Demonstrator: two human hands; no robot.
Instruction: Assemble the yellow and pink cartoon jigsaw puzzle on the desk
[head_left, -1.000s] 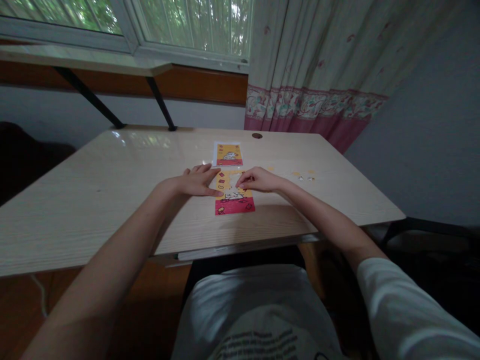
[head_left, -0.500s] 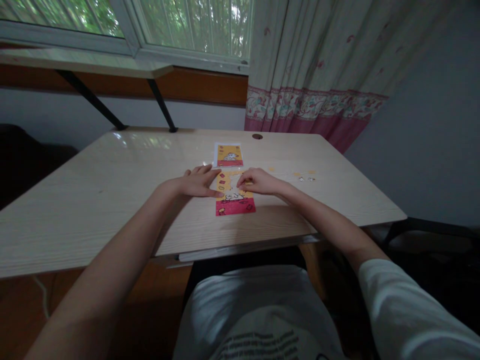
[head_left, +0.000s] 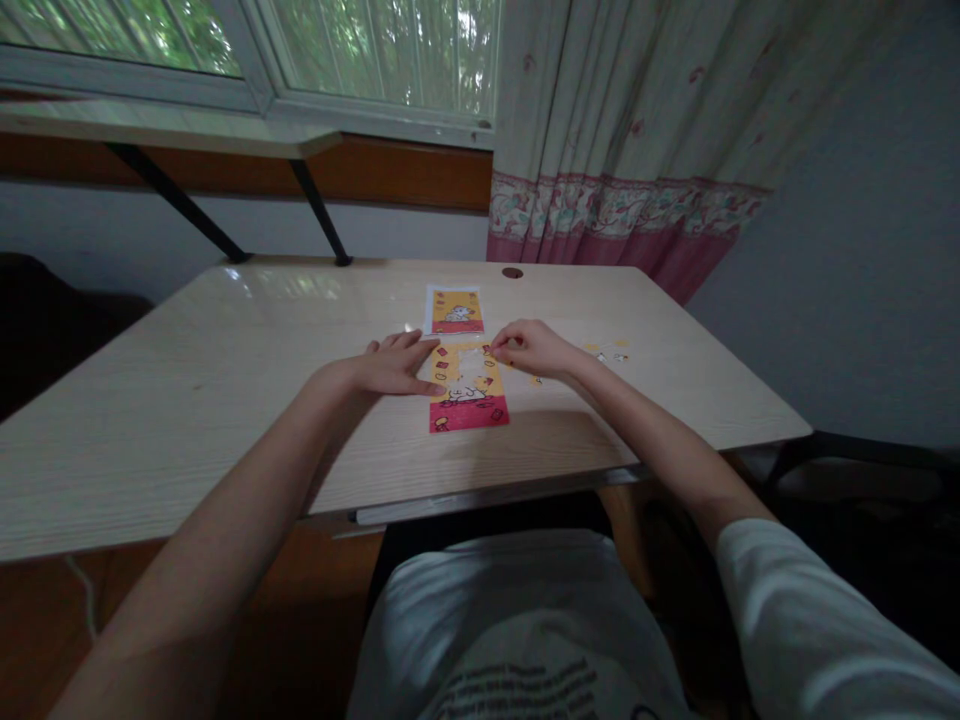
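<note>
A yellow and red jigsaw puzzle [head_left: 469, 412] with a white cartoon animal lies on the desk in front of me; a pale gap shows in its upper middle. My left hand [head_left: 397, 365] rests with fingers spread, thumb and fingertips on the puzzle's left edge. Over the upper right edge, my right hand [head_left: 529, 347] has thumb and index finger pinched together; anything between them is too small or hidden to make out. Just beyond the puzzle lies a small picture card [head_left: 458, 312] with a matching design, in a clear sleeve.
Several loose puzzle pieces [head_left: 602, 357] lie on the desk right of my right hand, and another piece [head_left: 536, 380] lies near its wrist. The pale wooden desk [head_left: 247, 400] has a round cable hole [head_left: 512, 273] at the back. Behind hang curtains [head_left: 615, 150] beside a window.
My right hand has moved right and slightly away from me, from the puzzle's middle to its upper right edge, uncovering the gap. My left hand has stayed in place.
</note>
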